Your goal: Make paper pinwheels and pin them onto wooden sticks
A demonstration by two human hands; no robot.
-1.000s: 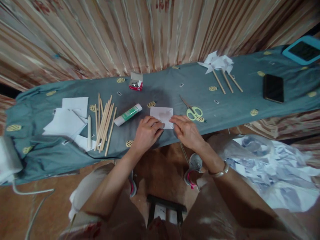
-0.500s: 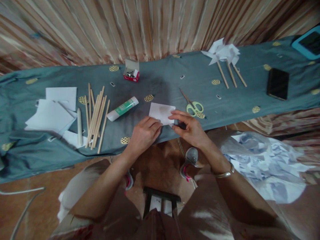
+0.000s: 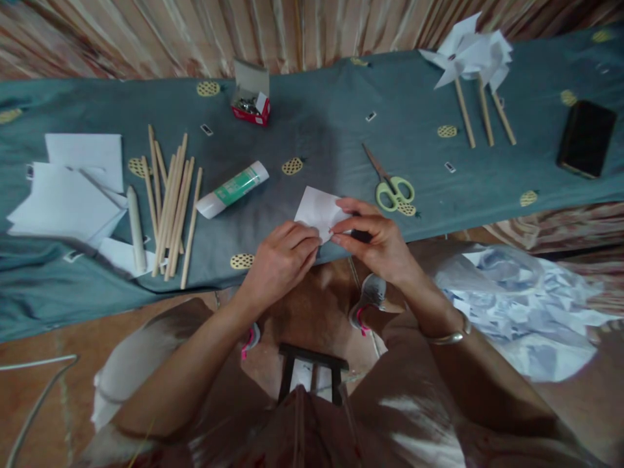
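A small white sheet of paper [image 3: 318,209] is held between both hands near the table's front edge. My left hand [image 3: 285,257] is closed, its fingers gripping the paper's lower left side. My right hand [image 3: 373,237] pinches the paper's right side between thumb and fingers; its fingertips partly cover that edge. Just right of the paper lie green-handled scissors [image 3: 394,192], blades pointing away. To the left rests a white and green glue stick [image 3: 234,189]. Several wooden sticks [image 3: 173,208] lie beyond it, beside a pale, pointed, pen-like stick [image 3: 136,231].
White paper sheets [image 3: 68,201] are stacked at the left. A red open box [image 3: 251,107] holds small metal pieces. At the back right lie paper pinwheels [image 3: 470,55] on sticks and a black phone [image 3: 586,138]. A bag of paper scraps [image 3: 517,305] sits below the table's right side.
The paper has turned, so one corner now points away from me. My right fingers have shifted along its edge into a tighter pinch. The camera view has moved closer to the table.
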